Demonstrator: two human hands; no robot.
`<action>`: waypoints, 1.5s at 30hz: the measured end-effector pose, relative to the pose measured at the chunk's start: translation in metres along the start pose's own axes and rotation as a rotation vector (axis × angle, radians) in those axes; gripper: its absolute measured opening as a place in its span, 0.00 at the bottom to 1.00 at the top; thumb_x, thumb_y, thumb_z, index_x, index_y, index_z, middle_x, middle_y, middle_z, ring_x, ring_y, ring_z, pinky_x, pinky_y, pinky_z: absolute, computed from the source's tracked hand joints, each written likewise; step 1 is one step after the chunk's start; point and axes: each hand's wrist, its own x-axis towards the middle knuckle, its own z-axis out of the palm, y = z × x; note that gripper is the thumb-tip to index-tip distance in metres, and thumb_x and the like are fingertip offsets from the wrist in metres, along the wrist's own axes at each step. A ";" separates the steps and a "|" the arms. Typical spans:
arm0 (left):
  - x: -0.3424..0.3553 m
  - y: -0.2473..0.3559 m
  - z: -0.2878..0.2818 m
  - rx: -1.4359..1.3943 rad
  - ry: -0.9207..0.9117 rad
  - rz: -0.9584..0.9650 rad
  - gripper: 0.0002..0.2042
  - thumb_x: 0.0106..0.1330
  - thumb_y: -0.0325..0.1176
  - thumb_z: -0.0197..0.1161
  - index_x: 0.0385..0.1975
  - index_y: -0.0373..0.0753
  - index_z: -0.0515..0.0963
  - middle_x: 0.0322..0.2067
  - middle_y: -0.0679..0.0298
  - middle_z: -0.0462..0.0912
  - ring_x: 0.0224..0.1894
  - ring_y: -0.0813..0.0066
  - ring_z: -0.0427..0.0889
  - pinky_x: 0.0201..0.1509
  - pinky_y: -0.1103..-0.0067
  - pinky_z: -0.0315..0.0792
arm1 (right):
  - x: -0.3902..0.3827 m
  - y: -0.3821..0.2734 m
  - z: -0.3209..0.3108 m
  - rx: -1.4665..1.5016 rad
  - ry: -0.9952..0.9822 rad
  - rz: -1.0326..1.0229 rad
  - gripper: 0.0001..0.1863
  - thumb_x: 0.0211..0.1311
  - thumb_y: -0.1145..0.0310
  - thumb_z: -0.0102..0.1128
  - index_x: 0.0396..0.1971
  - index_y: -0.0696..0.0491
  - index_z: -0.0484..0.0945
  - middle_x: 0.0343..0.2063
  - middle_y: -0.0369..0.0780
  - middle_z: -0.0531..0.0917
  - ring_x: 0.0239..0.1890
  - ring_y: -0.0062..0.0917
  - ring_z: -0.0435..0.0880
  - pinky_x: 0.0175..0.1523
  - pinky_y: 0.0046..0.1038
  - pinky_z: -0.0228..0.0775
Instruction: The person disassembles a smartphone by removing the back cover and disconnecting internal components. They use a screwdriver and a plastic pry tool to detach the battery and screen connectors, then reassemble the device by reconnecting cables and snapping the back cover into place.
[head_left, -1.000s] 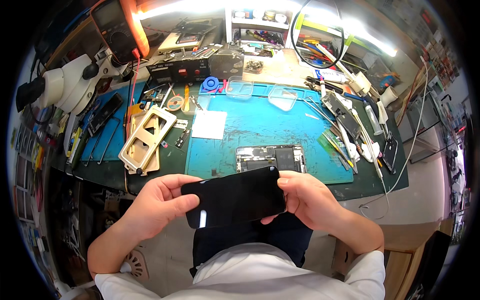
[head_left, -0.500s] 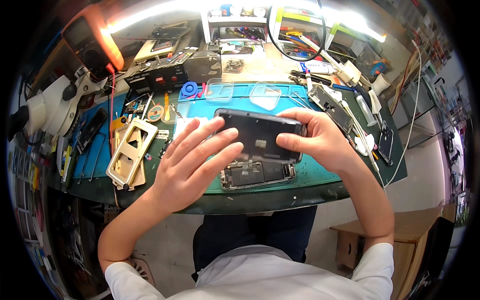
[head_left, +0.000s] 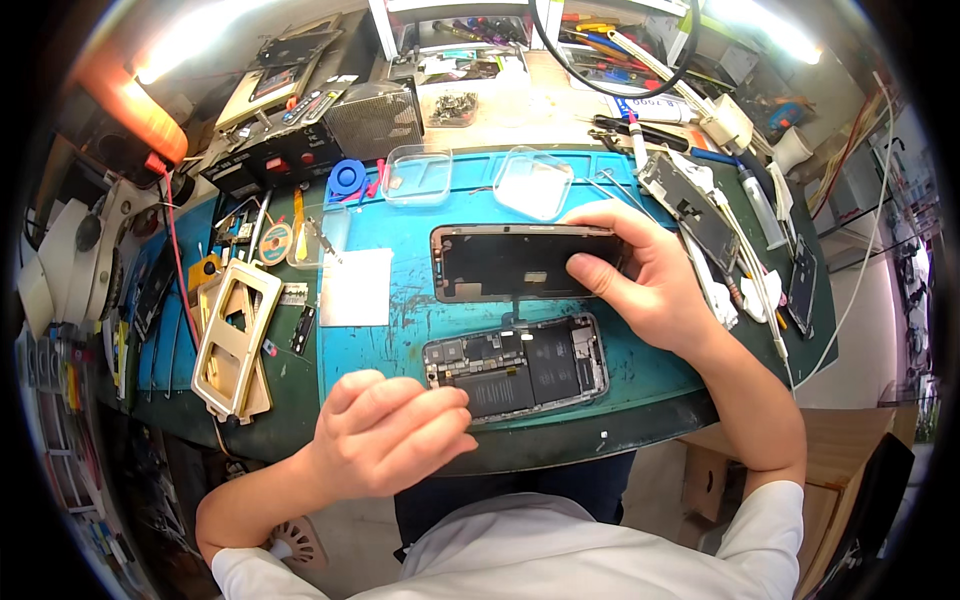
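Note:
My right hand [head_left: 640, 280] grips a phone screen [head_left: 500, 265] by its right end, thumb on the dark back side and fingers over the top edge. The screen is tilted up above the blue mat. Just below it, an opened phone body [head_left: 520, 370] lies on the mat with its battery and boards exposed; a short dark flex cable shows between the two. At the phone body's lower left corner hovers my left hand [head_left: 395, 430]. Its fingers are curled in, and whatever they may hold is hidden.
A blue work mat [head_left: 400, 235] covers the bench middle, with a white square sheet [head_left: 356, 288] on it. Clear plastic trays [head_left: 418, 176] stand at the back. Beige metal frames [head_left: 237, 340] lie left; another dark phone part [head_left: 690, 210] and a syringe [head_left: 762, 207] lie right.
My left hand has drawn back from the screen toward the near edge, its spread fingers now curled. The screen has tilted more upright, uncovering the phone body. The whole view has shifted.

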 end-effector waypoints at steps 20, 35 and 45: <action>0.005 -0.005 0.003 0.137 -0.107 0.091 0.07 0.68 0.41 0.67 0.38 0.46 0.84 0.46 0.71 0.92 0.46 0.81 0.76 0.47 0.79 0.57 | 0.005 0.001 0.011 -0.095 -0.111 -0.143 0.17 0.65 0.82 0.68 0.54 0.59 0.81 0.47 0.44 0.88 0.45 0.29 0.90 0.51 0.29 0.82; 0.002 -0.001 0.011 0.094 -0.081 -0.052 0.15 0.77 0.42 0.62 0.56 0.45 0.69 0.51 0.74 0.91 0.53 0.80 0.75 0.53 0.78 0.60 | 0.007 -0.002 0.012 -0.198 -0.141 -0.154 0.18 0.63 0.81 0.68 0.53 0.58 0.82 0.47 0.45 0.88 0.46 0.36 0.90 0.51 0.33 0.82; 0.004 -0.001 0.011 0.108 -0.113 -0.028 0.16 0.78 0.42 0.60 0.59 0.45 0.70 0.49 0.77 0.91 0.52 0.80 0.75 0.54 0.79 0.59 | 0.007 0.001 0.014 -0.200 -0.116 -0.207 0.18 0.62 0.80 0.68 0.52 0.58 0.82 0.46 0.44 0.88 0.45 0.38 0.89 0.50 0.34 0.82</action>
